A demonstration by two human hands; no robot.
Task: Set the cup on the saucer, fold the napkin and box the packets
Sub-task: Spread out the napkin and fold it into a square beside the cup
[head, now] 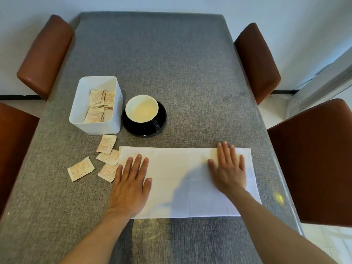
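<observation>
We see the left hand (131,184) and right hand (229,166) both spread flat, palms pressing the white napkin (182,180) on the grey surface (152,63), grasping nothing. The cup (142,109) sits on its saucer (162,119); loose packets (106,144) lie beside the box (80,103).

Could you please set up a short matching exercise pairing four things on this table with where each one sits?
Things:
1. cup
2. napkin
3. loose packets
4. white box

Places:
A. under both flat hands
B. on the black saucer
C. left of the saucer, holding some packets
D. on the tablecloth, at the napkin's left edge

Pairs: 1-B, 2-A, 3-D, 4-C
</observation>
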